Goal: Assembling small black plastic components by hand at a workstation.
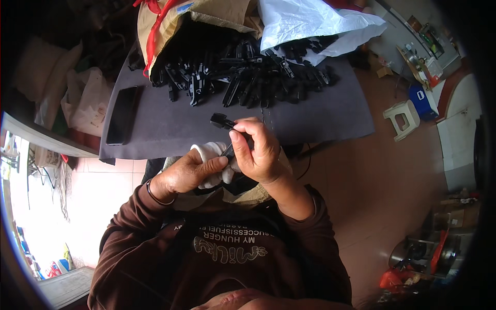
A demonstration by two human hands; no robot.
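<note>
At far left, a crumpled, translucent plastic bag sits beside the table. Next, a flat black phone with a glossy face lies on the matte dark-grey table cover. Behind, a creased tan sack trimmed with smooth red ribbon gapes toward the person. The left hand, with white knit fabric about its fingers, grips the lower length of a black part, thumb pressed along it. The part, slender with a broader, blocky head, is held at a slant just off the table's near edge. The right hand, bare, pinches it below the head between thumb and fingers. In my judgement, the step in hand is close fitting or checking of this single piece; the next move calls for a steady left hold and fine right-finger control. Beyond lies a heap of similar parts, hard, angular and apparently plastic, and to its right a wrinkled white sack with a slight sheen.
</note>
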